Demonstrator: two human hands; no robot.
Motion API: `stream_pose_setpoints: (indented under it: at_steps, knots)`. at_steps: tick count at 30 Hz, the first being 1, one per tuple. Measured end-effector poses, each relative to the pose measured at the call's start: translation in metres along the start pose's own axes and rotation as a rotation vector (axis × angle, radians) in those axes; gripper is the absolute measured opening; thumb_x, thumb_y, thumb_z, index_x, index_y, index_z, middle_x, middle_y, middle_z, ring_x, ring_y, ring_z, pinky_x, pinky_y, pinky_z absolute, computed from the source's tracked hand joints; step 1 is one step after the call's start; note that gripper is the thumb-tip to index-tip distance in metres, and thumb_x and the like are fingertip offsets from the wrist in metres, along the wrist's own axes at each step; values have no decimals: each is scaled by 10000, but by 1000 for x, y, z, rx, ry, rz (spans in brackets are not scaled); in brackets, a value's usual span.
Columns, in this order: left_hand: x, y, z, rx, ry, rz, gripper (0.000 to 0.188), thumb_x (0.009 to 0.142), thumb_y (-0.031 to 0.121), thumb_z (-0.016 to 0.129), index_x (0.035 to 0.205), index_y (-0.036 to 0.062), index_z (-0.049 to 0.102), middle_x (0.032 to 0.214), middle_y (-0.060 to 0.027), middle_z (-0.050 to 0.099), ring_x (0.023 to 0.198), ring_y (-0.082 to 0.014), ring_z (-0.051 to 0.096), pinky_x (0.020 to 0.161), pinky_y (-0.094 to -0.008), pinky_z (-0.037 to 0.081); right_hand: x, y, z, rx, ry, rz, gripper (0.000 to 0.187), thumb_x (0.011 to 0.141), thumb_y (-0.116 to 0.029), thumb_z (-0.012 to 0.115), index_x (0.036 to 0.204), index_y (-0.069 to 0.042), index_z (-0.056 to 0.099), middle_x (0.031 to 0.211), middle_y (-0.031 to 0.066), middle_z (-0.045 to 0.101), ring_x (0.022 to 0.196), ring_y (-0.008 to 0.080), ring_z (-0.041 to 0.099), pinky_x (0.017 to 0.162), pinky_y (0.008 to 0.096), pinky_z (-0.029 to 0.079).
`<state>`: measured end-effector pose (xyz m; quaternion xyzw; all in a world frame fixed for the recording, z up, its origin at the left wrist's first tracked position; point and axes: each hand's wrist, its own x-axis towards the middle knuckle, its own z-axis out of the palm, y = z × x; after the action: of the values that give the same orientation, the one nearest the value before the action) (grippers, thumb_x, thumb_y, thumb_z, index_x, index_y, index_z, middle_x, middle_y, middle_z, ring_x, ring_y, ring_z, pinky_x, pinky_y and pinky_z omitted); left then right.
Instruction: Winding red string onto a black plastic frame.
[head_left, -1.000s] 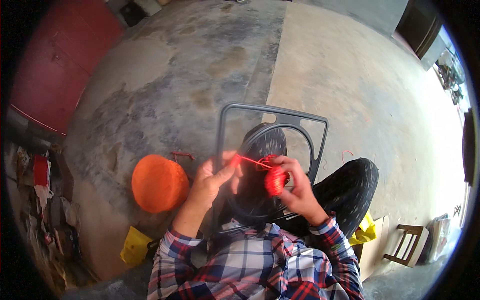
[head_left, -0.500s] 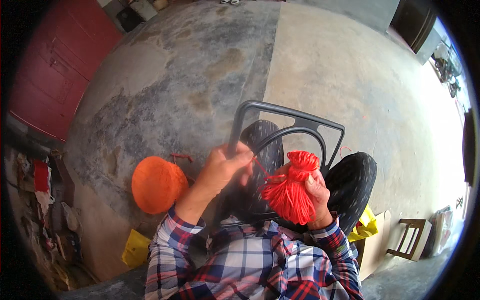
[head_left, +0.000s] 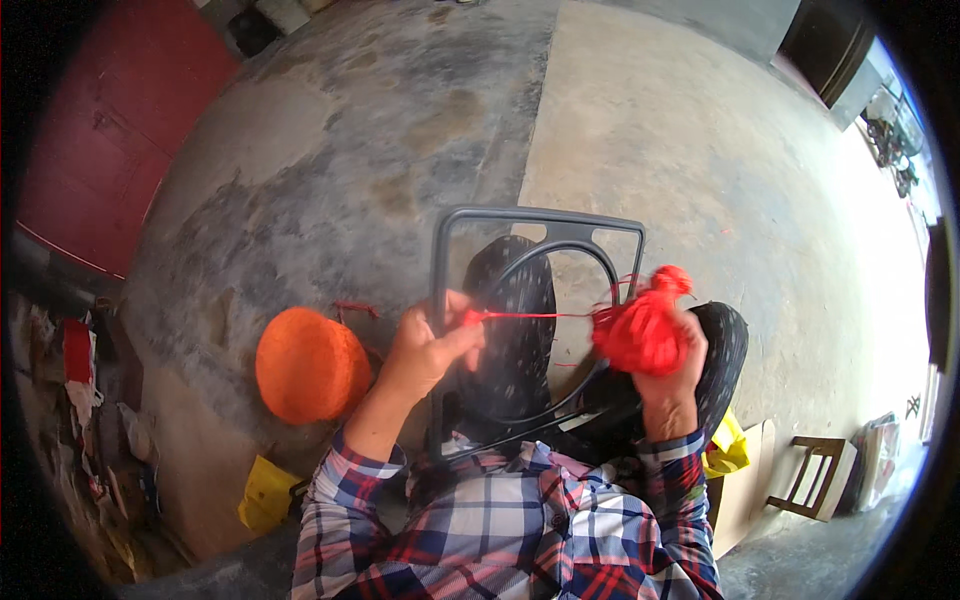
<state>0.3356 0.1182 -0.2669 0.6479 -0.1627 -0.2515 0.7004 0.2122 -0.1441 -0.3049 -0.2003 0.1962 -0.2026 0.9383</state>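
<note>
My right hand (head_left: 680, 365) is closed round a bundle of red cord (head_left: 642, 335), blurred by motion, beside the right edge of a dark grey plastic frame. That frame (head_left: 540, 215), squarish with a round inner ring, stands tilted at my lap, my knees behind it. At its left bar my left hand (head_left: 430, 340) pinches the end of a red strand (head_left: 530, 316). The strand runs taut across the ring's opening to the bundle. Whether the left fingers also grip the bar, I cannot tell.
An orange round object (head_left: 312, 365) sits on the concrete floor to my left, with red cord (head_left: 357, 308) by it. Yellow pieces (head_left: 268, 495) lie low on both sides. A small wooden stool (head_left: 815, 478) is at the right, a red door (head_left: 120, 140) at the far left.
The right hand has moved up and right with the bundle, and the strand now stretches longer between the hands. My left hand and the frame have shifted left; the frame is turned more squarely.
</note>
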Motion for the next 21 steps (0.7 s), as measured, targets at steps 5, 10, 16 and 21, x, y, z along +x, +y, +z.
stream_pose_setpoints:
  at_steps: [5, 10, 16, 21]
  knots:
    - [-5, 12, 5, 184, -47, -41, 175, 841, 122, 683, 903, -22, 604, 926, -128, 667, 741, -178, 627, 638, -278, 489, -33, 19, 62, -470, -428, 181, 607, 845, 65, 551, 1408, -1, 335, 1225, 128, 574, 1086, 193, 583, 936, 332, 461]
    - [0, 25, 34, 594, -45, 440, 273, 788, 89, 727, 1016, -30, 636, 1496, -171, 334, 1148, -240, 535, 954, -373, 440, -10, 22, 81, -913, -455, -56, 395, 864, -133, 690, 1182, -16, 487, 905, 51, 678, 774, 145, 632, 686, 293, 495]
    - [3, 23, 34, 545, -203, 505, 665, 822, 11, 648, 1424, 0, 366, 1425, -178, 447, 1309, -257, 445, 1055, -346, 364, -5, 16, 80, -978, -476, -144, 318, 855, -226, 700, 1053, 15, 639, 936, 80, 687, 843, 147, 632, 772, 283, 486]
    - [-3, -10, 13, 57, -254, 392, 714, 748, 96, 769, 1375, 20, 435, 1342, -110, 518, 1232, -212, 493, 1043, -362, 373, 7, 36, 9, -209, -485, 211, 269, 879, -230, 591, 974, 13, 656, 984, 111, 677, 900, 214, 638, 854, 335, 477]
